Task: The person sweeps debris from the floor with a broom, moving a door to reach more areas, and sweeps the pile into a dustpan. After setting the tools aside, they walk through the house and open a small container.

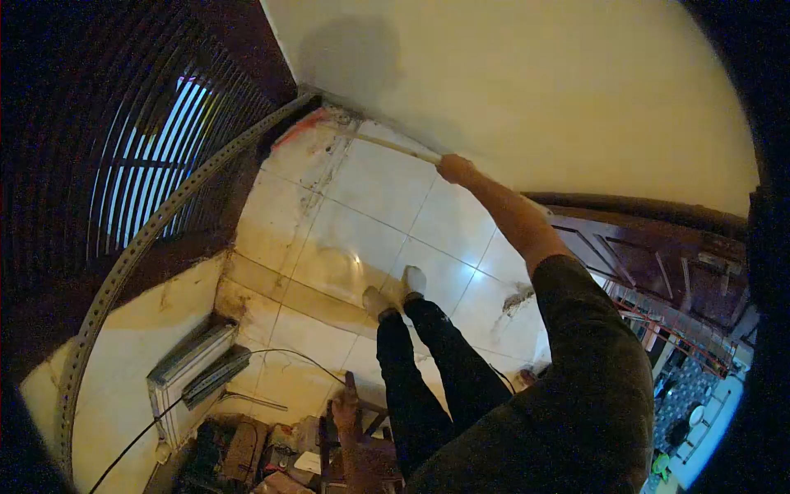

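Observation:
My right hand [455, 169] is closed round the pale handle of a broom [395, 146], out in front of me at the end of a stretched arm. The red, motion-smeared head of the broom lies on the tiled floor in the far left corner, by the wall. Low in the view, my left hand [346, 409] is beside my leg, above a dark wooden piece of furniture [374, 449]. Its fingers look closed round something dark and narrow that I cannot make out. A thin black cable [300, 354] ends close to those fingers.
Dirt marks the white tiled floor [362, 222]. A perforated metal strip [164, 210] curves along a slatted dark window [156, 165]. At lower left stand flat framed panels [185, 379] and a pile of bags and small items [247, 453]. A dark wooden door [658, 263] is at right.

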